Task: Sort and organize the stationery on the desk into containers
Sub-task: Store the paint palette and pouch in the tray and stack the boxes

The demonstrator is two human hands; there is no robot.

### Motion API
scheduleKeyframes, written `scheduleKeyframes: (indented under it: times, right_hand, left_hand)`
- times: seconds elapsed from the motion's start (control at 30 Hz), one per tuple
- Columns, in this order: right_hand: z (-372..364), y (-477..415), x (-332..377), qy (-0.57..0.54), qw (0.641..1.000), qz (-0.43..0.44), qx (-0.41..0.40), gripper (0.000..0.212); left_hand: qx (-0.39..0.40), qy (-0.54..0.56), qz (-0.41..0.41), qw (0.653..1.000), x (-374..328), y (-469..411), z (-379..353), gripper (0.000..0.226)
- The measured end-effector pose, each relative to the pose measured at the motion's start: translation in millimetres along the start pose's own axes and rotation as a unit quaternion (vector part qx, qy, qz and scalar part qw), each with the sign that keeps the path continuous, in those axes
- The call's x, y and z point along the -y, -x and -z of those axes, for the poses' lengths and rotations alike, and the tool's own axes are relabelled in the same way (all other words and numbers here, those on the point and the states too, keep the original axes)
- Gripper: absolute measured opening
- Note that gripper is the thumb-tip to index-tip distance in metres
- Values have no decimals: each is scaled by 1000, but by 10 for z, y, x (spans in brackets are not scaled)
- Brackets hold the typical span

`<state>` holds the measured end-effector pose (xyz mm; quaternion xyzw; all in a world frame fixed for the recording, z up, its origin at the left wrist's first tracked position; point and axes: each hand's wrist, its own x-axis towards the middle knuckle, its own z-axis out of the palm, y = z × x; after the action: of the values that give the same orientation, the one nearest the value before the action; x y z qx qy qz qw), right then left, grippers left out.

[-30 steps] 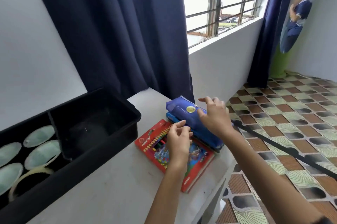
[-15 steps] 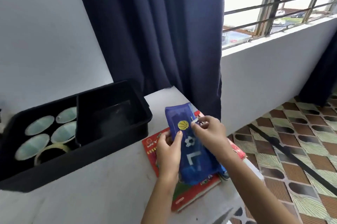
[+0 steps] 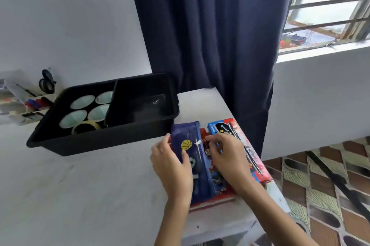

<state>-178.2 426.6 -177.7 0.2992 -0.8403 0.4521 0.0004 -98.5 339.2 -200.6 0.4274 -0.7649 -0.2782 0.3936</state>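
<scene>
Because the pouch [image 3: 200, 169] lies on a red box [image 3: 212, 202] at the desk's [image 3: 90, 195] right end, both hands work it where it sits. The left hand [image 3: 172, 163] grips its left edge, thumb laid over the front, probably to steady the soft fabric. The right hand [image 3: 226, 155] has its fingers bent, the tips pinching at the zip edge, seemingly to work the zip or lift that side; motion blur hides the exact hold. A second box [image 3: 224, 128] lies just beside the pouch, partly under the right wrist. The black bin [image 3: 104, 141] stands close by on the left, cups [image 3: 82, 101] and a tape roll [image 3: 86, 127] in its left compartment, a short reach for whatever goes in next.
</scene>
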Motion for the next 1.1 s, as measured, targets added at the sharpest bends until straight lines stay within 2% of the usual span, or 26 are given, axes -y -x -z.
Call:
scheduleKeyframes:
  times: [0.07, 0.13, 0.2, 0.27, 0.33, 0.4, 0.5, 0.6, 0.7, 0.8, 0.87, 0.93, 1.0, 1.07, 1.1]
  right_hand:
    - [165, -53, -112, 31, 997, -4, -66, 20]
    - [271, -122, -321, 108, 990, -58, -73, 24]
    - [306, -159, -498, 168, 975, -141, -20, 34]
    - [290, -129, -586, 156, 972, -174, 13, 39]
    - [267, -90, -635, 125, 977, -175, -8, 37]
    - [271, -72, -635, 80, 981, -171, -45, 35]
    - [329, -92, -496, -2, 985, -154, -76, 30]
    - [389, -90, -214, -87, 984, -145, -51, 23]
    - [274, -31, -20, -161, 975, -152, 14, 17]
    - [-9, 20, 2, -136, 976, -153, 70, 18]
    - [-195, 51, -25, -119, 978, -151, 77, 17]
    - [-311, 64, -62, -102, 979, -156, 80, 33]
    - [-290, 49, -73, -82, 985, -136, 68, 34]
    - [-159, 24, -105, -71, 992, -98, 28, 25]
    - [-78, 0, -159, -55, 994, -90, -3, 25]
  left_hand:
    - [41, 71, -45, 996, -243, 30, -18, 31]
    - [154, 87, -45, 983, -434, 91, -111, 28]
    - [238, -57, -43, 969, -558, 162, -249, 40]
    - [283, -183, -35, 941, -631, 243, -343, 52]
    - [291, -203, -24, 935, -641, 309, -426, 53]
    - [266, -156, -10, 951, -618, 350, -459, 46]
    - [192, -8, 1, 981, -611, 366, -381, 38]
    - [159, 119, 36, 979, -624, 273, -166, 28]
    - [130, 109, 41, 985, -385, 120, 3, 26]
    - [121, 73, 86, 986, -11, 68, 42, 34]
    - [115, 54, 107, 986, 153, 92, 64, 47]
    - [111, 51, 122, 985, 227, 108, 77, 63]
    - [101, 22, 111, 988, 148, 94, 101, 56]
    - [25, -45, 45, 998, -9, 83, 135, 36]
    - [-17, -41, 0, 999, -115, 89, 144, 31]
